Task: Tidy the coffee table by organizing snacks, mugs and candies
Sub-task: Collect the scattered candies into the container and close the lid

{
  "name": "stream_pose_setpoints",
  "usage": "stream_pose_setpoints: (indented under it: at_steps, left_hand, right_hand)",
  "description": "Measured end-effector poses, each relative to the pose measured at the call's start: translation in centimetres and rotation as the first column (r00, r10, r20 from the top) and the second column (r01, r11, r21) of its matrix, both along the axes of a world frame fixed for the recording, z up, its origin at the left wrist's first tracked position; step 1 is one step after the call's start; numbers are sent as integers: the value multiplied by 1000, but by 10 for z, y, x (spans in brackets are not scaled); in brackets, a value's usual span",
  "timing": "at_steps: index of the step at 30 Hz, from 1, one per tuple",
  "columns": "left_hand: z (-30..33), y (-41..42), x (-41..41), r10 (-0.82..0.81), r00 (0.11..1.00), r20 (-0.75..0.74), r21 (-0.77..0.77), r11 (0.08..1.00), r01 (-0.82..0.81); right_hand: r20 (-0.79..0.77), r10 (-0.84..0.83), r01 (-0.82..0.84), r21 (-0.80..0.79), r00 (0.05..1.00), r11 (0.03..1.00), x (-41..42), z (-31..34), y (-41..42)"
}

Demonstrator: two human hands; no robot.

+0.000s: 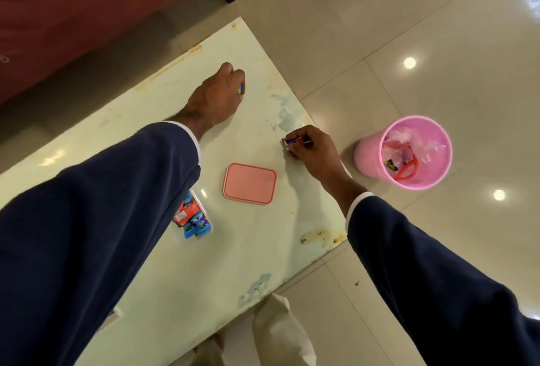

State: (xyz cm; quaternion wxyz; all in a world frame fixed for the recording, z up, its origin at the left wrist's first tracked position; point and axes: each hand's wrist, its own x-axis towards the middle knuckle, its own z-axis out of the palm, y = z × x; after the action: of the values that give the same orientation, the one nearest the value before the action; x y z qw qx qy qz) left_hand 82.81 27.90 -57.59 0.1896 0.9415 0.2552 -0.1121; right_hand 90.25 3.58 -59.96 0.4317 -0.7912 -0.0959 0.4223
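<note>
Candies are being gathered off the pale bench (254, 251) with both hands at once. The left hand (217, 97) is reaching to the far part of the bench, its grip curling narrow round a small blue-and-yellow candy (239, 90) that is showing only as a sliver between the fingers; the knuckles are hovering just over the surface, which suggests the piece is being picked up rather than set down. The right hand (312, 151) is working near the bench's right edge, its grip pinching a wrapped candy (293, 141) by its body, so the wrapper end is sticking out toward the left hand.

Just behind and inside of the right grip, a pink lid (249, 184) is lying flat on the bench, probably taken off so a container can receive the sweets. Nearer the body from the left grip, partly under the dark blue sleeve (102, 219), a clear container of red and blue packets (191, 216) is sitting; that is likely where both candies are heading. Outward from the right grip, on the tiled floor, a pink bin (371, 158) is standing with plastic scraps and a wrapper inside, close enough for rubbish to be dropped without walking.
</note>
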Motion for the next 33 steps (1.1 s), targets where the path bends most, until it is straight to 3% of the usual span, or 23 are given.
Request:
stream_pose_setpoints:
  at_steps: [4,8,14,17,19,21,24,30,33]
  left_hand:
    - [23,-12,-35,338,917,212,-286,919,-273]
    - [58,-36,-104,661,719,213,-612,664,-429]
    - [72,-80,-220,869,486,93,-666,417,-619]
    - [64,-101,-251,911,412,29,-646,331,-688]
    - [56,-111,-262,917,396,47,-624,337,-705]
    - [49,-120,-266,909,403,104,-574,386,-723]
    - [44,-126,-273,917,385,107,-559,376,-739]
    - [49,-131,-292,795,604,63,-541,535,-648]
    - [57,-134,-302,760,649,17,-542,553,-633]
  right_hand:
    - [-89,5,-5,1,996,1000,-9,12,2]
    - [-222,-3,16,59,975,998,-34,34,5]
    - [-264,87,-72,66,961,995,-105,66,17]
    - [-177,189,-189,17,966,982,-144,68,26]
    - [-74,268,-271,-32,961,962,-166,67,34]
    - [-7,268,-268,-69,963,961,-179,69,42]
    - [64,281,-273,-118,957,955,-195,76,54]
    - [246,354,-297,-241,902,924,-191,97,45]
    - [351,433,-317,-342,830,885,-178,100,28]
